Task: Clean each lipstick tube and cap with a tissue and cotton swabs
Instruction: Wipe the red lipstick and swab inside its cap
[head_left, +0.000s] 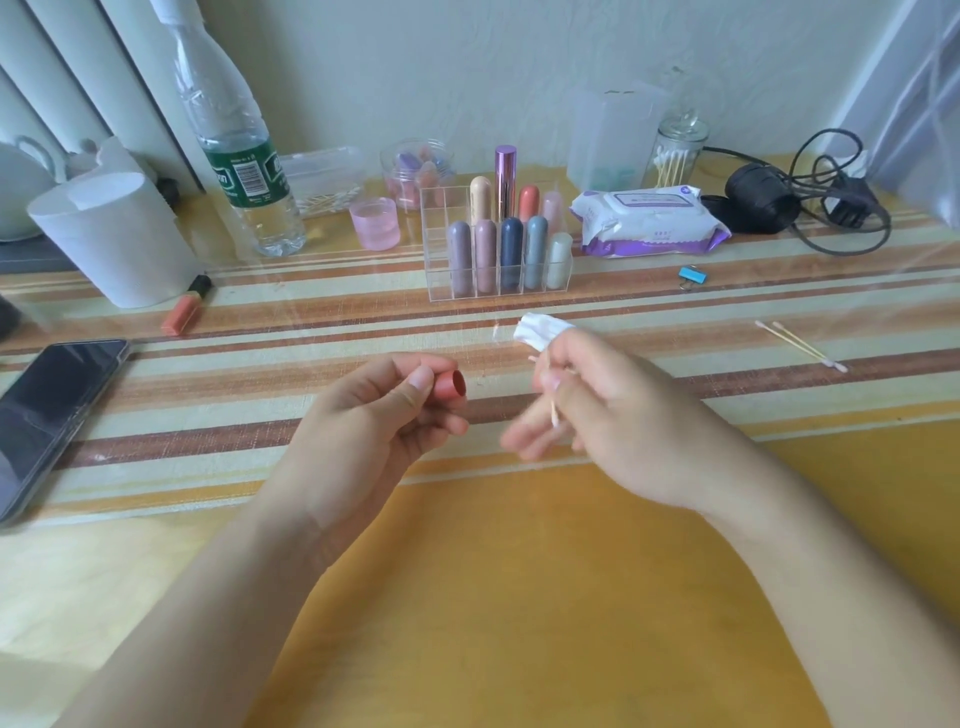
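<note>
My left hand grips a red lipstick cap between thumb and fingers, its open end facing right. My right hand is blurred; it holds a crumpled white tissue at the fingertips and a cotton swab whose stick pokes down between the fingers. The hands are a short gap apart above the striped table. A capless orange-red lipstick tube lies at the left. Several capped lipsticks stand in a clear organiser behind the hands.
A phone lies at the left edge. A paper roll, water bottle, pink cup, wipes pack, swab jar and cables line the back. Two swabs and a blue clip lie right.
</note>
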